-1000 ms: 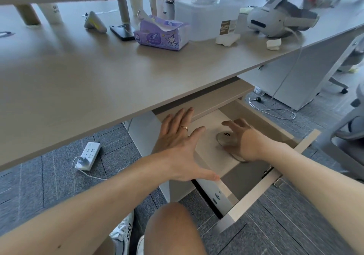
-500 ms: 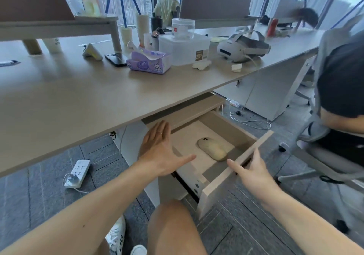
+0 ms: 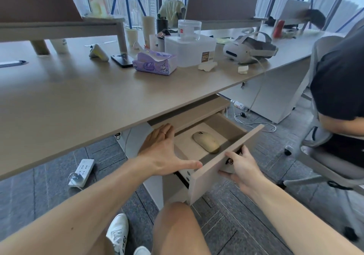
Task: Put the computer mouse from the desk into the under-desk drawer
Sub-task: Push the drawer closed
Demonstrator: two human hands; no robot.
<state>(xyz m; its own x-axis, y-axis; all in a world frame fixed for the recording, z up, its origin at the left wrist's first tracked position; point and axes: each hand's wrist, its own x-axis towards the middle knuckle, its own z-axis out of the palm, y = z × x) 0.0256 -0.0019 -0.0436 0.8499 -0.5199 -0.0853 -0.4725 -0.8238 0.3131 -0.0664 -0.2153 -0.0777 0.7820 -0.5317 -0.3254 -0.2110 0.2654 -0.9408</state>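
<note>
I'm seeing the mouse (image 3: 206,142) lying in the open drawer (image 3: 220,167), my right hand (image 3: 241,169) gripping its front, left hand (image 3: 164,152) spread flat.

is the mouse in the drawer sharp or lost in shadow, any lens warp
Head view: the mouse is sharp and lit, though the drawer shades its near end; the wide lens bows the desk edge; backlit windows leave the far clutter soft.

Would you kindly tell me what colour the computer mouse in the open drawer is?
The mouse is pale cream-yellow, best seen in the head view.
</note>
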